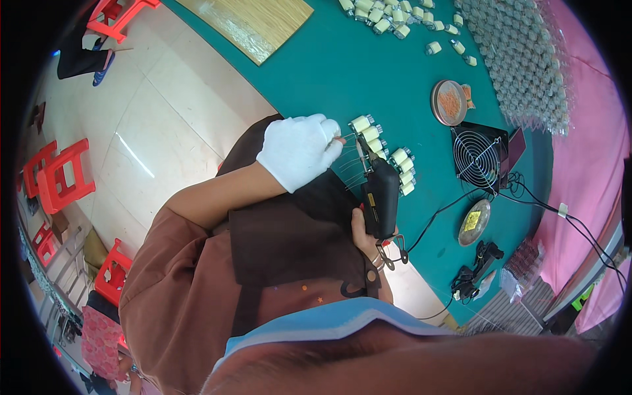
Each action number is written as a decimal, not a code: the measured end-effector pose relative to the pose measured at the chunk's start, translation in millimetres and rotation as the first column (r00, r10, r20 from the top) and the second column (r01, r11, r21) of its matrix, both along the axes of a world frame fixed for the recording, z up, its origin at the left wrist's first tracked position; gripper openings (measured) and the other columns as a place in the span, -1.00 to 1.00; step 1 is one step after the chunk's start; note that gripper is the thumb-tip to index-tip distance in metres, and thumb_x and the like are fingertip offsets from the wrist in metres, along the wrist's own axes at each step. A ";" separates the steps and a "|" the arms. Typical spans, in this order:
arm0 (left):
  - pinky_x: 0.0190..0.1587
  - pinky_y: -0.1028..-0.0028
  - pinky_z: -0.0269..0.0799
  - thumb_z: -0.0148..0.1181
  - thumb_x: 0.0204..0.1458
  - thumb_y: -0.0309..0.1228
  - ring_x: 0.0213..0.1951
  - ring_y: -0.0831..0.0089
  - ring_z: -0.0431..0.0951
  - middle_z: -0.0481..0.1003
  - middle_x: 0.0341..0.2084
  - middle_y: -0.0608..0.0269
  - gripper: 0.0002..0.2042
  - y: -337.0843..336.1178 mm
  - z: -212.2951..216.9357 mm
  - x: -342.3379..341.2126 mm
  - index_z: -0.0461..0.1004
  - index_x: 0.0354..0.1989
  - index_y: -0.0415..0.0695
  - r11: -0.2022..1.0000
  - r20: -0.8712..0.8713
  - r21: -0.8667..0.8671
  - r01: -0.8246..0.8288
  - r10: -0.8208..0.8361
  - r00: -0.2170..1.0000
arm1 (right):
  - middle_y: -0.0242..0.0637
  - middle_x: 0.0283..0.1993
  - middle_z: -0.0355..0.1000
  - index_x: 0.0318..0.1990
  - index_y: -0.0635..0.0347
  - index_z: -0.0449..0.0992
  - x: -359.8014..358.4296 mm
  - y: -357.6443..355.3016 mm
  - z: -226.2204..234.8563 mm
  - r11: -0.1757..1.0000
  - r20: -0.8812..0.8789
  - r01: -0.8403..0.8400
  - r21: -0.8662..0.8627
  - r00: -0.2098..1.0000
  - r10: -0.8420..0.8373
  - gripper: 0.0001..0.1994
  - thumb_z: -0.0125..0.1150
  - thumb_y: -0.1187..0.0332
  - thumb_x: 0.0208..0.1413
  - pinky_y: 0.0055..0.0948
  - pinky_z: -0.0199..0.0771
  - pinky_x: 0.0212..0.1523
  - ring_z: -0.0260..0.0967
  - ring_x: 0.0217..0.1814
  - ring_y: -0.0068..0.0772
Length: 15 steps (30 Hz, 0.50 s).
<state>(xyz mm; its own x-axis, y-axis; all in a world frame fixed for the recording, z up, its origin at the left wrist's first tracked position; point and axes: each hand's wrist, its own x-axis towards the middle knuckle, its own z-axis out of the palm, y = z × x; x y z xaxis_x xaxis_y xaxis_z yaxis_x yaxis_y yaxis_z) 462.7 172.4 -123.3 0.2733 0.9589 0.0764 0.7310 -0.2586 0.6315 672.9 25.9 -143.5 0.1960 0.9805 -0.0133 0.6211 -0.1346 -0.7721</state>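
Near the middle of the green table (316,72), the left hand (297,150) in a white glove has its fingers curled shut, pinching thin wire leads on a row of small pale cylinder parts (368,133) just at its 3 o'clock. Right hand (361,232) sits at about 5 o'clock from the glove, wrapped around the grip of a black soldering gun (379,197) whose tip points up at those parts. Off at 3 o'clock there's a small black fan (478,157), with a round dish (449,102) above it.
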 end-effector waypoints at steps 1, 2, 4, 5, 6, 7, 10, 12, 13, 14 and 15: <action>-0.46 0.33 0.44 0.32 0.00 -0.26 -0.51 0.28 0.56 0.50 -0.55 0.31 -0.87 0.0 0.3 0.1 0.56 -0.46 0.00 1.000 -0.001 -0.002 0.000 0.000 1.000 | -0.05 -0.23 0.55 -0.17 0.32 0.57 0.7 0.5 0.7 1.000 0.036 -0.025 0.006 0.999 0.024 -0.65 0.44 0.43 -0.18 -0.24 0.55 -0.24 0.55 -0.28 0.00; -0.46 0.33 0.44 0.32 0.00 -0.26 -0.51 0.28 0.56 0.50 -0.55 0.31 -0.87 -0.1 0.1 -0.2 0.56 -0.46 0.00 1.000 -0.002 -0.003 -0.002 0.002 1.000 | -0.05 -0.23 0.55 -0.17 0.32 0.57 1.0 1.2 1.3 0.999 0.070 -0.052 0.010 0.996 0.051 -0.65 0.44 0.43 -0.19 -0.24 0.55 -0.24 0.55 -0.29 -0.01; -0.46 0.33 0.44 0.32 0.00 -0.26 -0.50 0.28 0.56 0.50 -0.54 0.31 -0.87 -0.3 -0.4 -0.6 0.55 -0.46 -0.01 1.000 -0.023 0.001 0.003 -0.003 1.000 | -0.05 -0.23 0.55 -0.18 0.33 0.56 0.0 2.5 2.7 0.999 0.059 -0.047 0.003 0.997 0.047 -0.65 0.44 0.43 -0.19 -0.24 0.55 -0.25 0.55 -0.29 -0.02; -0.46 0.33 0.44 0.32 0.00 -0.26 -0.50 0.28 0.56 0.50 -0.54 0.31 -0.87 -0.2 -0.3 -0.5 0.55 -0.46 -0.01 1.000 -0.023 0.001 0.004 -0.004 1.000 | -0.04 -0.23 0.55 -0.18 0.33 0.56 -0.6 2.8 3.6 0.999 0.051 -0.037 -0.003 0.998 0.037 -0.65 0.44 0.43 -0.19 -0.25 0.54 -0.25 0.55 -0.30 -0.02; -0.46 0.33 0.44 0.32 0.00 -0.26 -0.50 0.29 0.56 0.50 -0.54 0.31 -0.87 0.0 -0.2 -0.5 0.55 -0.46 -0.01 1.000 -0.017 -0.002 0.003 -0.003 1.000 | -0.04 -0.23 0.55 -0.18 0.33 0.56 -1.2 3.4 4.7 0.999 0.051 -0.036 -0.003 0.998 0.036 -0.65 0.44 0.43 -0.19 -0.25 0.54 -0.25 0.55 -0.30 -0.02; -0.46 0.33 0.44 0.31 0.00 -0.26 -0.50 0.29 0.56 0.50 -0.54 0.31 -0.87 0.1 0.0 -0.5 0.55 -0.46 -0.01 1.000 -0.011 -0.004 0.002 -0.002 1.000 | -0.04 -0.24 0.54 -0.18 0.33 0.56 -1.9 4.2 5.8 0.999 0.043 -0.040 0.002 0.998 0.039 -0.66 0.44 0.43 -0.19 -0.25 0.54 -0.26 0.54 -0.31 -0.03; -0.46 0.33 0.44 0.31 0.01 -0.26 -0.50 0.28 0.56 0.49 -0.54 0.30 -0.87 0.6 -0.4 0.0 0.55 -0.45 0.00 1.000 0.001 -0.005 0.005 -0.005 1.000 | -0.05 -0.26 0.54 -0.18 0.33 0.55 -2.8 5.9 7.9 0.999 0.047 -0.047 0.007 0.998 0.046 -0.66 0.43 0.44 -0.18 -0.25 0.53 -0.28 0.54 -0.33 -0.04; -0.45 0.32 0.44 0.30 0.01 -0.26 -0.50 0.28 0.56 0.49 -0.54 0.30 -0.87 0.6 -0.8 0.1 0.56 -0.45 0.00 1.000 -0.007 -0.007 0.007 -0.007 1.000 | -0.05 -0.26 0.54 -0.18 0.33 0.55 -3.3 6.5 9.1 0.999 0.057 -0.053 0.008 0.997 0.053 -0.66 0.43 0.44 -0.18 -0.25 0.53 -0.28 0.54 -0.33 -0.04; -0.45 0.32 0.44 0.30 0.01 -0.26 -0.50 0.28 0.56 0.49 -0.54 0.31 -0.87 0.6 -0.8 0.2 0.56 -0.45 -0.01 1.000 -0.015 -0.010 0.009 -0.010 1.000 | -0.06 -0.27 0.54 -0.18 0.33 0.55 -3.7 6.4 9.6 0.999 0.043 -0.047 0.002 0.998 0.047 -0.66 0.43 0.45 -0.18 -0.26 0.52 -0.29 0.53 -0.34 -0.04; -0.45 0.32 0.44 0.30 0.01 -0.26 -0.50 0.28 0.56 0.49 -0.54 0.31 -0.87 0.3 -0.6 0.0 0.56 -0.45 -0.01 1.000 -0.016 -0.010 0.008 -0.008 1.000 | -0.06 -0.27 0.53 -0.18 0.32 0.55 -3.9 6.4 10.0 0.999 0.029 -0.043 -0.005 0.999 0.043 -0.66 0.43 0.45 -0.18 -0.26 0.52 -0.29 0.53 -0.34 -0.04; -0.45 0.32 0.44 0.30 0.01 -0.26 -0.50 0.28 0.56 0.49 -0.54 0.31 -0.87 -0.1 -0.3 -0.1 0.56 -0.45 -0.01 1.000 -0.017 -0.009 0.007 -0.007 1.000 | -0.06 -0.27 0.53 -0.18 0.32 0.55 -4.2 7.0 11.2 0.999 0.028 -0.045 -0.005 0.999 0.045 -0.66 0.43 0.45 -0.18 -0.26 0.52 -0.29 0.53 -0.34 -0.04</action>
<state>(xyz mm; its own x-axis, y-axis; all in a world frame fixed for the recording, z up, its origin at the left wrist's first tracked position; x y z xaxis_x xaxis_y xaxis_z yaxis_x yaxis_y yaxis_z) 462.5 172.3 -123.5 0.2810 0.9577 0.0626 0.7399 -0.2578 0.6213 668.7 32.9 -132.3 0.1521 0.9883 -0.0124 0.6479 -0.1091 -0.7539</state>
